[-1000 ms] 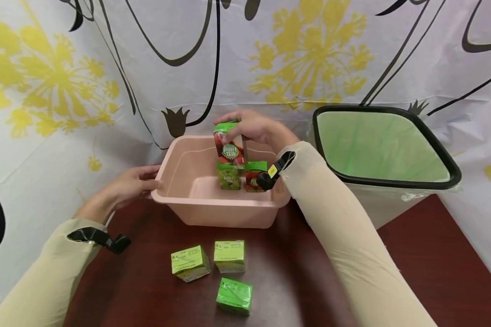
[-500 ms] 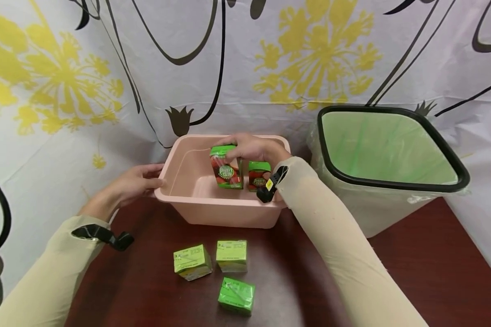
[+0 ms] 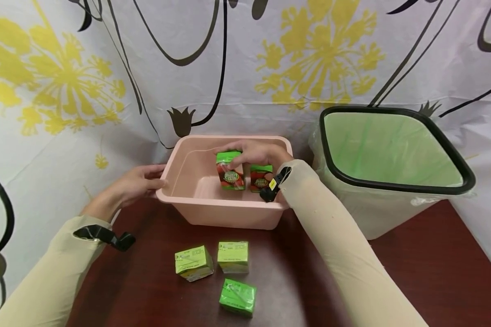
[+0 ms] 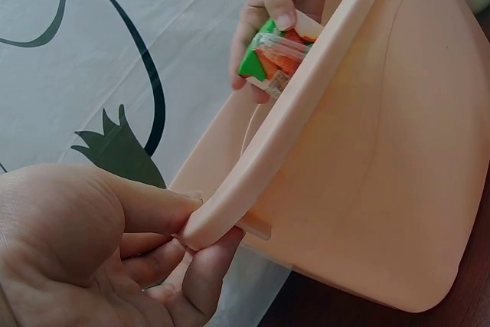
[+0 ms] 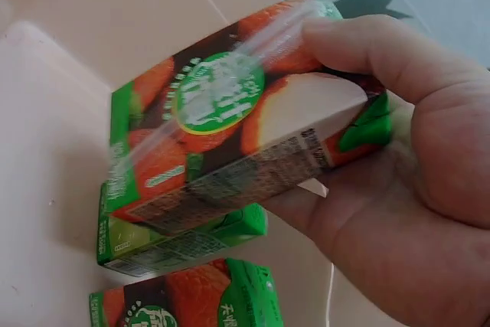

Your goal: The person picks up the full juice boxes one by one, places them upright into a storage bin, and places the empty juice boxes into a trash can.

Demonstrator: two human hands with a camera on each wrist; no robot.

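My left hand (image 4: 115, 235) pinches the rim of a pink plastic basin (image 3: 225, 213) at its left side, thumb over the edge and fingers beneath. Inside the basin, my right hand (image 3: 255, 154) grips a red and green juice box (image 3: 231, 175) with a straw in clear wrap along its front. The right wrist view shows thumb on one face and fingers behind it. Close beside it in the basin are a yellow-green juice box (image 5: 145, 246), hidden from the head view, and another red juice box (image 3: 261, 178).
Three juice boxes lie on the dark red table before the basin: two yellow-green, a left one (image 3: 193, 263) and a middle one (image 3: 233, 256), and a bright green one (image 3: 237, 296). A lined bin with a black rim (image 3: 397, 185) stands right. A patterned cloth (image 3: 237, 91) hangs behind.
My right hand has lowered the red juice box into the basin, in front of the yellow-green one. My left hand keeps its hold on the rim. The head view has shifted slightly.
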